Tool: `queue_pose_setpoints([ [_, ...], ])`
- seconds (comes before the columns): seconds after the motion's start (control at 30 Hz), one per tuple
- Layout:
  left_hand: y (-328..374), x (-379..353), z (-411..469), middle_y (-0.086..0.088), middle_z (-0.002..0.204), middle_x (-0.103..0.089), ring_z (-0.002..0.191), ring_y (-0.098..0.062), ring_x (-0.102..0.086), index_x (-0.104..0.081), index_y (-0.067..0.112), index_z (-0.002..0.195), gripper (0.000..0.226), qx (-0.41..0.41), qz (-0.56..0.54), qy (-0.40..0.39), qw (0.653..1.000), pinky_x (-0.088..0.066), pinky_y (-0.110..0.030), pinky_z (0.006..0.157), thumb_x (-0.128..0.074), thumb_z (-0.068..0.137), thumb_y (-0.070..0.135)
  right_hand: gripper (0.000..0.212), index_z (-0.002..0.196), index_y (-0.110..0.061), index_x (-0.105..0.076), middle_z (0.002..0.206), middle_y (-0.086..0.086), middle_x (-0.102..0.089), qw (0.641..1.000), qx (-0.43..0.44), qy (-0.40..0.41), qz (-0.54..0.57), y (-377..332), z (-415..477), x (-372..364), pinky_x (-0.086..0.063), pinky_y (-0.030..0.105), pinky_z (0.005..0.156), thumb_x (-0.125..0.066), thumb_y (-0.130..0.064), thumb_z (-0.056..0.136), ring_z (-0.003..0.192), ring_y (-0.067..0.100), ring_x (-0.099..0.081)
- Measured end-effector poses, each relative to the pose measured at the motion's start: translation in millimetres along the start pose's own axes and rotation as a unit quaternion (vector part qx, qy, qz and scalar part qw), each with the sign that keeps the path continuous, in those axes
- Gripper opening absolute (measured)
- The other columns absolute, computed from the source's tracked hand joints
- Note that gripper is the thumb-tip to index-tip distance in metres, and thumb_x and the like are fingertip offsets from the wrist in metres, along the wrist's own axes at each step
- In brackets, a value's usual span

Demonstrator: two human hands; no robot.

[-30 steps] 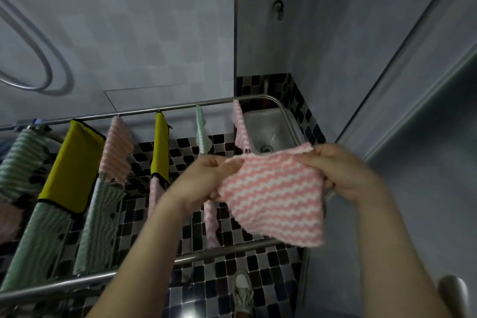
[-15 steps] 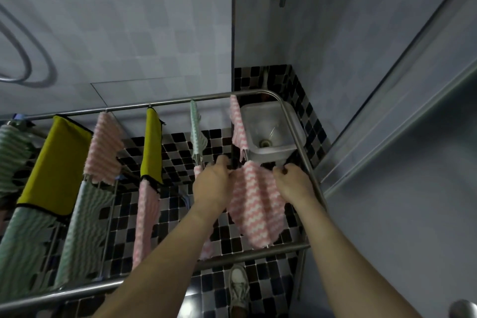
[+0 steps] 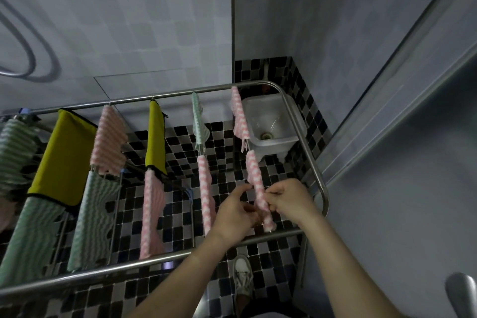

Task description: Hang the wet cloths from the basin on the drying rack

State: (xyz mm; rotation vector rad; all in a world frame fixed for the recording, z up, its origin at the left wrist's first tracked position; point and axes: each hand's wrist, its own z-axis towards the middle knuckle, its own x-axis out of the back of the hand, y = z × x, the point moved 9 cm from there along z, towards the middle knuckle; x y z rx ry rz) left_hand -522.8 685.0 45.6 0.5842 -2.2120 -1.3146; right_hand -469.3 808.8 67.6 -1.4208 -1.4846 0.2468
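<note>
Pink cloth (image 3: pixel 258 188) draped over rack (image 3: pixel 313 162) rail, long axis running away; left hand (image 3: pixel 236 212), right hand (image 3: pixel 290 200) pinch either side.

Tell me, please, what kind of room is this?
Probably a bathroom or a wet laundry corner. The walls are tiled, the floor is small black and grey mosaic tile, a white basin with a drain stands in the corner, and a metal drying rack holds cloths.
</note>
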Motion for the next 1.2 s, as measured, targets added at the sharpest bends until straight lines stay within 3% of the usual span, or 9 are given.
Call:
queue_pose_setpoints([
  [0.17, 7, 9, -5, -0.003, 0.084, -0.073, 0.068, -0.011, -0.07, -0.038, 0.024, 0.14, 0.067, -0.015, 0.066, 0.041, 0.997, -0.057, -0.024, 0.058, -0.071, 0.083, 0.009, 0.014, 0.072, -0.021, -0.069, 0.071, -0.003, -0.07, 0.998, 0.033, 0.054, -0.027, -6, -10, 5, -0.052, 0.023, 0.067, -0.07, -0.02, 0.085, 0.067, 0.009, -0.067],
  [0.27, 14, 6, -8, 0.004, 0.081, -0.07, 0.063, -0.002, -0.066, -0.033, 0.026, 0.142, 0.07, -0.041, 0.146, 0.034, 0.988, -0.05, -0.014, 0.053, -0.07, 0.084, 0.013, 0.011, 0.08, -0.026, -0.061, 0.078, -0.013, -0.064, 0.995, 0.048, 0.076, -0.033, -6, -16, 6, -0.045, 0.017, 0.065, -0.071, -0.024, 0.084, 0.074, 0.0, -0.061],
  [0.43, 32, -5, -11, 0.008, 0.121, -0.048, 0.107, -0.01, -0.055, -0.029, 0.03, 0.146, 0.081, -0.114, 0.145, 0.021, 0.983, -0.053, -0.025, 0.089, -0.072, 0.078, 0.02, 0.01, 0.097, -0.019, -0.071, 0.078, -0.019, -0.062, 0.997, 0.065, 0.038, 0.008, -6, -20, 1, -0.047, 0.011, 0.067, -0.066, -0.024, 0.09, 0.073, -0.008, -0.061],
  [0.57, 42, -14, -13, 0.005, 0.109, -0.04, 0.105, -0.011, -0.044, -0.038, 0.017, 0.138, 0.065, -0.12, 0.176, -0.003, 0.977, -0.037, 0.0, 0.075, -0.068, 0.081, 0.006, 0.02, 0.081, -0.035, -0.063, 0.072, -0.02, -0.065, 0.996, 0.067, 0.056, 0.014, -7, -19, 1, -0.05, 0.017, 0.067, -0.067, -0.017, 0.088, 0.069, -0.006, -0.064],
  [0.67, 44, -15, -11, 0.007, 0.105, -0.04, 0.104, -0.009, -0.039, -0.039, 0.018, 0.135, 0.062, -0.117, 0.166, 0.0, 0.979, -0.033, 0.005, 0.073, -0.068, 0.081, 0.006, 0.014, 0.087, -0.029, -0.063, 0.076, -0.015, -0.065, 0.996, 0.062, 0.059, 0.002, -6, -17, -1, -0.046, 0.014, 0.064, -0.067, -0.016, 0.087, 0.071, -0.004, -0.062],
  [0.8, 46, -11, -13, 0.008, 0.113, -0.041, 0.104, -0.012, -0.048, -0.031, 0.024, 0.142, 0.073, -0.124, 0.19, 0.012, 0.974, -0.042, -0.006, 0.075, -0.071, 0.081, 0.013, 0.008, 0.097, -0.024, -0.067, 0.086, -0.011, -0.067, 0.991, 0.078, 0.107, -0.01, -9, -17, 17, -0.042, 0.012, 0.064, -0.063, -0.027, 0.09, 0.08, 0.001, -0.063],
  [0.93, 48, 42, -25, -0.003, 0.132, -0.045, 0.104, -0.02, -0.059, -0.037, 0.025, 0.145, 0.068, -0.135, 0.298, 0.192, 0.925, -0.051, -0.025, 0.084, -0.068, 0.085, 0.018, 0.016, 0.105, -0.018, -0.07, 0.098, -0.008, -0.067, 0.989, 0.082, 0.125, -0.005, -16, -9, 37, -0.042, 0.013, 0.072, -0.06, -0.023, 0.093, 0.089, 0.003, -0.06],
  [1.1, 22, 76, -36, -0.007, 0.123, -0.045, 0.078, -0.016, -0.053, -0.028, 0.024, 0.148, 0.073, -0.053, 0.322, 0.211, 0.922, -0.045, -0.021, 0.062, -0.062, 0.085, 0.01, 0.012, 0.097, -0.022, -0.069, 0.086, -0.016, -0.063, 0.991, 0.1, 0.086, 0.002, -31, 0, 29, -0.046, 0.015, 0.07, -0.057, -0.023, 0.095, 0.08, -0.005, -0.058],
  [1.2, 19, 75, -40, -0.004, 0.125, -0.045, 0.084, -0.01, -0.05, -0.032, 0.028, 0.146, 0.068, -0.06, 0.288, 0.204, 0.934, -0.043, -0.013, 0.063, -0.06, 0.088, 0.008, 0.012, 0.092, -0.029, -0.069, 0.086, -0.014, -0.07, 0.99, 0.115, 0.078, 0.023, -45, 5, 32, -0.052, 0.022, 0.072, -0.058, -0.032, 0.094, 0.081, 0.002, -0.065],
])
